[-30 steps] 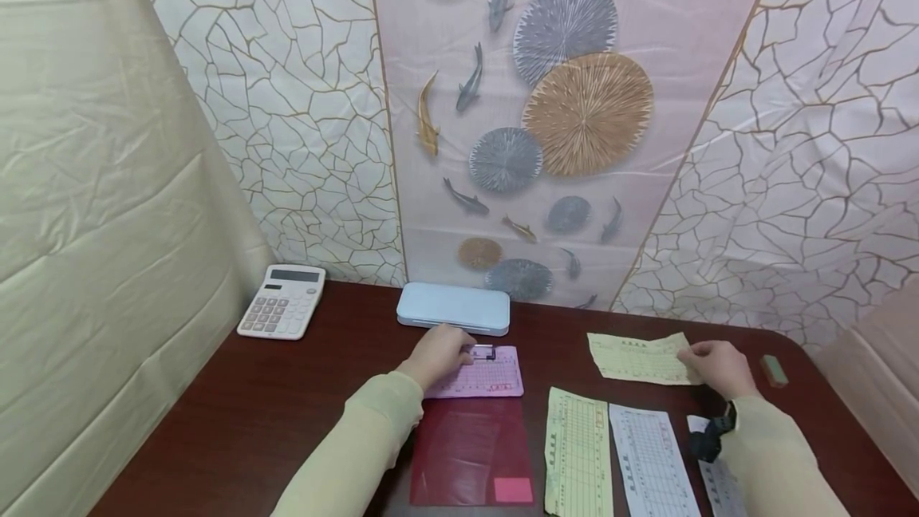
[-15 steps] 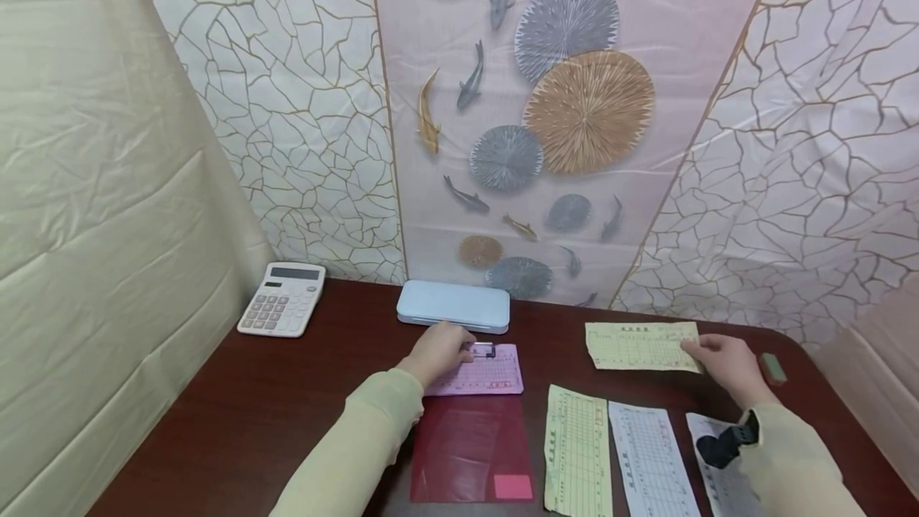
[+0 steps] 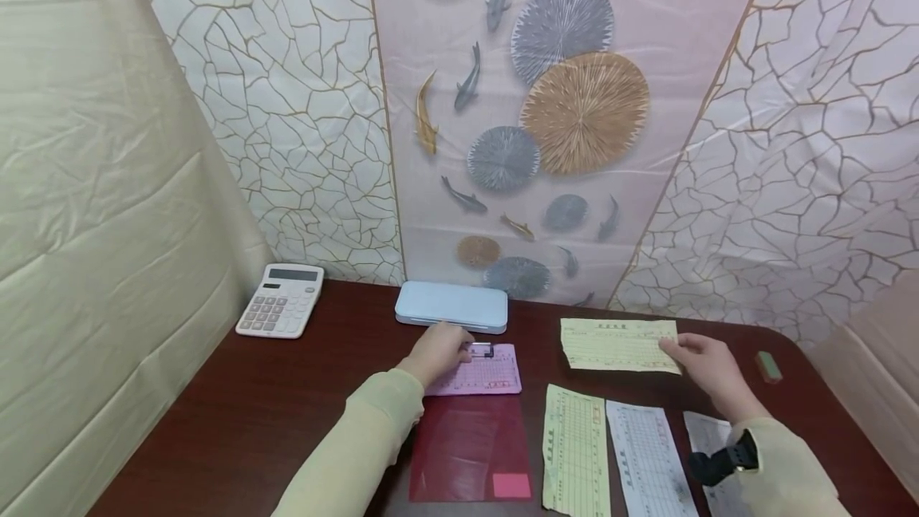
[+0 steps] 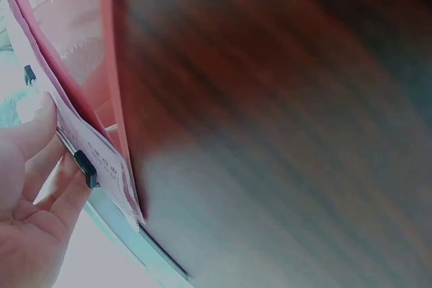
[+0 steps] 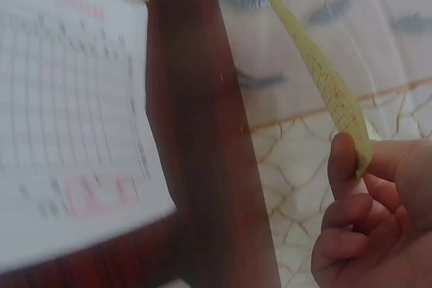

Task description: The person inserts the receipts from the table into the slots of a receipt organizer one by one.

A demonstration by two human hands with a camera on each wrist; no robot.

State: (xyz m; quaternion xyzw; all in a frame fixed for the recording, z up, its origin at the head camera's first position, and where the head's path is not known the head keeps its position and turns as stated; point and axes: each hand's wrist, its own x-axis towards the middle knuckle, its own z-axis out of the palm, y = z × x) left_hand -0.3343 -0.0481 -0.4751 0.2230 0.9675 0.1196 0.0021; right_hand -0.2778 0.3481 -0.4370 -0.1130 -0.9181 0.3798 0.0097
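Note:
My left hand (image 3: 439,349) grips the top of a pink form (image 3: 484,377) at its metal clip, with a red translucent folder (image 3: 470,445) reaching down below the form. In the left wrist view, thumb and fingers pinch around the clip (image 4: 86,166) and the pink paper. My right hand (image 3: 707,365) pinches the right end of a yellow form (image 3: 617,344), raised off the table. The right wrist view has that yellow form (image 5: 331,92) nearly edge-on between thumb and fingers. Under the right forearm lies a partly hidden white form (image 3: 707,433).
Another yellow form (image 3: 577,449) and a white form (image 3: 653,457) lie side by side right of the folder. At the back stand a light blue case (image 3: 452,305) and a calculator (image 3: 282,301). A green eraser-like block (image 3: 768,367) lies far right.
The yellow form in my right hand first straightens and lifts slightly, then shifts left with the hand. My left hand stays on the clip.

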